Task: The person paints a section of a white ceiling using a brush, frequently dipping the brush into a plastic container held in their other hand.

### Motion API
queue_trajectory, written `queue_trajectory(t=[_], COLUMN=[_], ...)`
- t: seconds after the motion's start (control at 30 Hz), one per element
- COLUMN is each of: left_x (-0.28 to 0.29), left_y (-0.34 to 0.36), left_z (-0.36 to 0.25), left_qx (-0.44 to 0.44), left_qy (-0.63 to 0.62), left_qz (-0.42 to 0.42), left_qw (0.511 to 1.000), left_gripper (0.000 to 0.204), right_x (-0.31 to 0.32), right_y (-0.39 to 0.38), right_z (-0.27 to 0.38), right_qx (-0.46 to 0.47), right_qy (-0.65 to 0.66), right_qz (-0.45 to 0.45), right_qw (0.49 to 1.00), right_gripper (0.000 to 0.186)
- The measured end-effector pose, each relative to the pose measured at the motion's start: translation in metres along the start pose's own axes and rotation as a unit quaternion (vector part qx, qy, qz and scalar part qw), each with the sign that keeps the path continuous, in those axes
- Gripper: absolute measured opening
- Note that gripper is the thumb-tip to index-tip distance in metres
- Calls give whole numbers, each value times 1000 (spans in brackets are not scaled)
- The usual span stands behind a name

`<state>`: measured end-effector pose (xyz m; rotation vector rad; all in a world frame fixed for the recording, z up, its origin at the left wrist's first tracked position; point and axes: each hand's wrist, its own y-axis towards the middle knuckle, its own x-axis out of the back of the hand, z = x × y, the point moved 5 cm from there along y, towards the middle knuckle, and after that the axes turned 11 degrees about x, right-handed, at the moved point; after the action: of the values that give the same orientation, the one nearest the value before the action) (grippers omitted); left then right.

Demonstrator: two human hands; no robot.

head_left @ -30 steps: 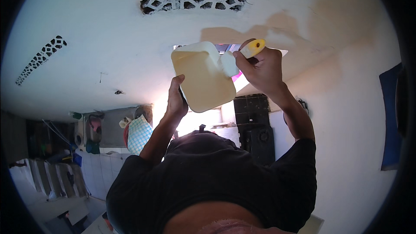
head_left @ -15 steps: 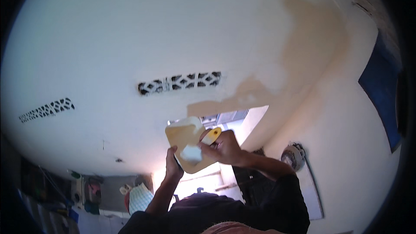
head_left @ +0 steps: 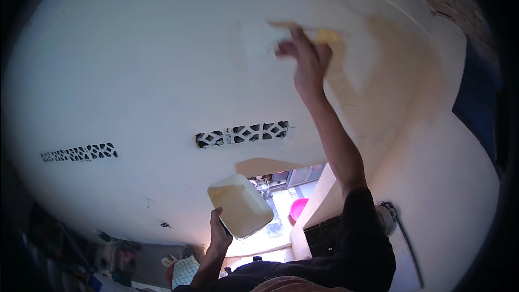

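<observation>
My left hand grips the rim and side of a cream rectangular plastic tub, its open top tilted into view. Pale, whitish stuff seems to coat its inside. Reaching high up the white wall, my right hand is closed on a paintbrush. The brush's yellow handle pokes out to the right of the fingers, smeared by motion. Its bristles are blurred, and I cannot tell whether they touch the wall. Faint damp-looking streaks mark the wall left of this hand.
Two patterned vent openings pierce the wall. Below the tub, a bright doorway shows a pink basin on the floor beyond. A blue cloth or panel hangs at the right. Household items and a checked cloth lie lower left.
My right hand has left the tub with the brush and swung up to the upper wall. The tub stays in my left hand, slightly lower. My view has shifted upward.
</observation>
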<state>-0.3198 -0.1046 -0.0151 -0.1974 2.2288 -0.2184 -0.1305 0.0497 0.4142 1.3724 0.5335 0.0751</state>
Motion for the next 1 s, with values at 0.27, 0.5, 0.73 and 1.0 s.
queue_trajectory(t=[0.27,0.5,0.73,1.0], left_x=[6,18,15,31], left_y=[-15,-12,-17,-20], left_z=[-30,-39,-48,-58], left_qx=[-41,-26,-41,-47], left_qy=[11,-8,-4,16], left_qz=[-17,4,22,-7], left_qw=[999,1000,999,999], left_gripper=[54,55,56,58], right_x=[-70,118,15,-199], right_y=[87,145,114,59], right_z=[-71,-11,-32,-21], right_qx=[105,268,379,252], right_qy=[-78,-610,-631,-180], right_qz=[-17,-73,-35,96], right_qw=[991,742,676,946], right_gripper=[24,32,20,22])
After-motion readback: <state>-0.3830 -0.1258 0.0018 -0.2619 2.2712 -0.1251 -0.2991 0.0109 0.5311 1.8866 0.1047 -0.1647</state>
